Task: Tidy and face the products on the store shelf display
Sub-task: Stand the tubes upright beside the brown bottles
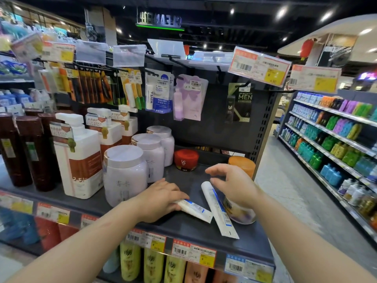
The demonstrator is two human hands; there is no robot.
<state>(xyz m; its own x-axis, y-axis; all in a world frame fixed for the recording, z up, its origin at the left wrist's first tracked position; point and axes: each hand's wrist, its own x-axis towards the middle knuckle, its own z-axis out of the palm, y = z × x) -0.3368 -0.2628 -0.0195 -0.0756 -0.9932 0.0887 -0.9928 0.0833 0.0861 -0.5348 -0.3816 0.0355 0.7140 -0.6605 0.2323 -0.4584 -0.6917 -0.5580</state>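
- Right now the left hand (161,199) is lying over the cap end of a white tube (195,209), fingers curled down onto it and holding it against the shelf (189,227).
- Meanwhile the right hand (232,184) is hovering above a second white tube (219,211), fingers loosely spread and bent, fingertips just over its upper end; whether they are touching it I cannot tell.
- Both tubes are lying flat and crossing near their crimped ends, beside a pale jar (242,213); lifting one clear before turning the other looks wise, labels going outward.
- Behind are sitting a red jar (186,160) and an orange-lidded jar (241,163); leftward, white jars (124,174) and pump bottles (78,156) are standing upright.
- Beyond, an aisle is running past stocked shelves (330,139).
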